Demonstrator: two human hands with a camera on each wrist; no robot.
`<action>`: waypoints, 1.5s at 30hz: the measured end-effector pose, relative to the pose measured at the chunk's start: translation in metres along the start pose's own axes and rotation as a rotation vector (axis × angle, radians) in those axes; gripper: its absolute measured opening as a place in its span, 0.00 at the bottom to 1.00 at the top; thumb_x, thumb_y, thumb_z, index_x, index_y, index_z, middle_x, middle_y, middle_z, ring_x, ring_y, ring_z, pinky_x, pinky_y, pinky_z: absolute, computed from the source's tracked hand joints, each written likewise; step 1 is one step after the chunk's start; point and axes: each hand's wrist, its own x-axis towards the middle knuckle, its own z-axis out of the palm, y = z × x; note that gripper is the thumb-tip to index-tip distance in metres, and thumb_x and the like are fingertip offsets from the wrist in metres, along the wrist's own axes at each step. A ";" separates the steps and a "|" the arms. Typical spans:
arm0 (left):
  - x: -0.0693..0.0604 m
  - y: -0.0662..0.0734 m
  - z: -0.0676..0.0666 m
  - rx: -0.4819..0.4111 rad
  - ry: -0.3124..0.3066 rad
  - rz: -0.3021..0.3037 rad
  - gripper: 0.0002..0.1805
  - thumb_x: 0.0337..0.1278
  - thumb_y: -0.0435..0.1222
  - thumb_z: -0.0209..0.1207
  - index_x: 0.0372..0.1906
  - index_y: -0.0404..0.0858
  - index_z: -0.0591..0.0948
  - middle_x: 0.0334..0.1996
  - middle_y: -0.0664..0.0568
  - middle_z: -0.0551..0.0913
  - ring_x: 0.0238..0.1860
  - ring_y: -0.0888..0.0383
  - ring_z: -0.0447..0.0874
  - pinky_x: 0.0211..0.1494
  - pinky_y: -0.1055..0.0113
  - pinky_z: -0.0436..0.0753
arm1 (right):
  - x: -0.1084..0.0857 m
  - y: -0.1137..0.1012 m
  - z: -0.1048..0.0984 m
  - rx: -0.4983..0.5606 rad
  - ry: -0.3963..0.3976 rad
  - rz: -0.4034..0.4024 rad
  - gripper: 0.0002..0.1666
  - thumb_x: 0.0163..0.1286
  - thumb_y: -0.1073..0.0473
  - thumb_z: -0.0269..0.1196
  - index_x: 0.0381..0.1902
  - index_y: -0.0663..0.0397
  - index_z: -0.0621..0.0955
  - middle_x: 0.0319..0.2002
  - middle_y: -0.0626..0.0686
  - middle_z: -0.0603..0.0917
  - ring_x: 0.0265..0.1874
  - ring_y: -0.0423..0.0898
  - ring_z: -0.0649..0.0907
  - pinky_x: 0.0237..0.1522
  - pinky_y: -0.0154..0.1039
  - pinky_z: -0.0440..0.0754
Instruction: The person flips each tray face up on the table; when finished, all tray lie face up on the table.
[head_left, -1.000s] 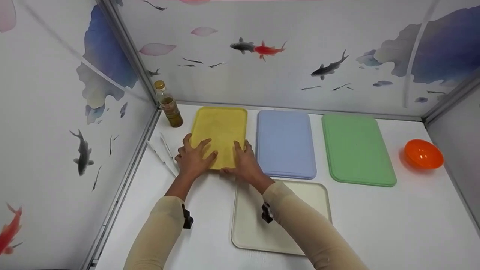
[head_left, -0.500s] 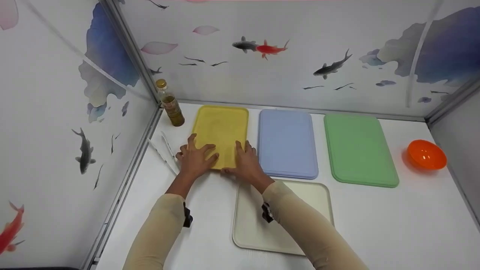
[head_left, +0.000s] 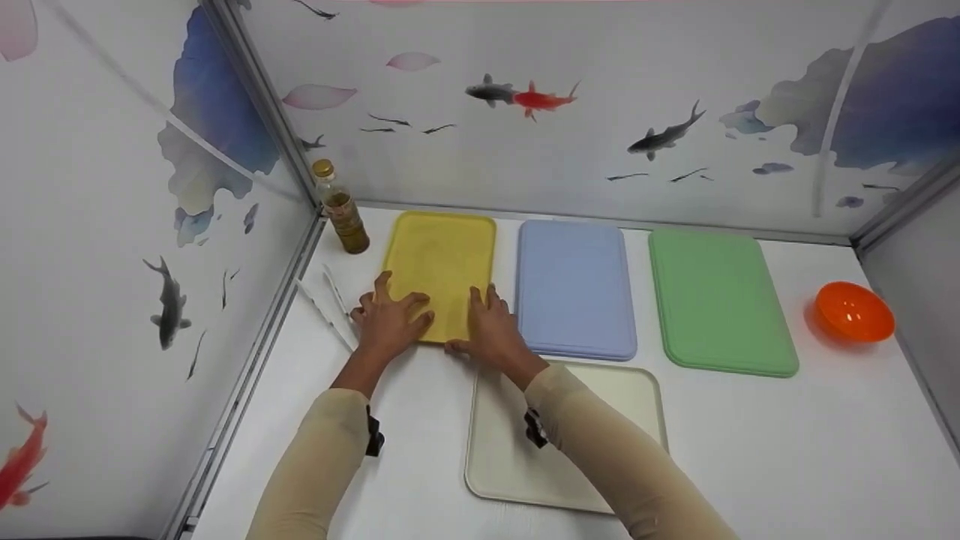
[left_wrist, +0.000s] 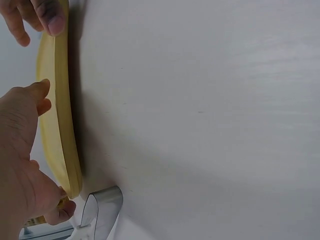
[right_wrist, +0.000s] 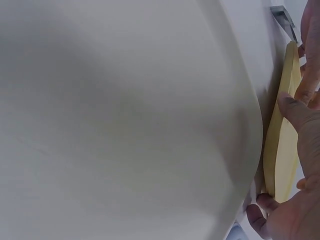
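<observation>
In the head view a yellow rectangular tray [head_left: 441,255] lies flat on the white table at the back left. My left hand [head_left: 388,322] grips its near left corner, thumb and index finger over the top and other fingers at the left side. At the near right corner, my right hand [head_left: 491,326] holds the tray with its thumb by the near edge and its fingers along the right side. The left wrist view shows the tray's thick near edge [left_wrist: 64,110] with fingertips around its corner. In the right wrist view, fingers [right_wrist: 262,212] curl past the opposite corner.
White tongs [head_left: 326,307] lie left of the left hand. An oil bottle [head_left: 345,217] stands in the back left corner. Rightward are a blue tray [head_left: 574,289], a green tray [head_left: 720,300] and an orange bowl [head_left: 853,311]. A cream tray [head_left: 555,472] lies under the right forearm.
</observation>
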 end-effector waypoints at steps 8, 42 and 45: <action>-0.003 0.000 0.004 0.001 0.008 0.004 0.21 0.77 0.56 0.65 0.65 0.55 0.89 0.87 0.36 0.52 0.76 0.17 0.63 0.67 0.17 0.65 | 0.000 0.002 0.003 -0.037 0.024 -0.003 0.70 0.62 0.32 0.82 0.88 0.59 0.61 0.85 0.73 0.61 0.78 0.71 0.71 0.77 0.62 0.76; -0.001 0.099 0.011 -0.161 0.020 0.111 0.35 0.81 0.55 0.60 0.82 0.43 0.72 0.78 0.31 0.69 0.78 0.29 0.64 0.78 0.27 0.64 | -0.023 0.070 -0.060 -0.081 0.076 -0.059 0.53 0.79 0.32 0.66 0.90 0.50 0.61 0.86 0.69 0.61 0.81 0.72 0.65 0.74 0.76 0.67; -0.002 0.112 0.014 -0.197 -0.002 0.138 0.35 0.82 0.54 0.59 0.82 0.43 0.71 0.79 0.31 0.68 0.79 0.30 0.63 0.78 0.28 0.64 | -0.029 0.086 -0.069 -0.098 0.092 -0.023 0.53 0.79 0.33 0.66 0.89 0.51 0.62 0.86 0.70 0.61 0.80 0.74 0.65 0.74 0.77 0.68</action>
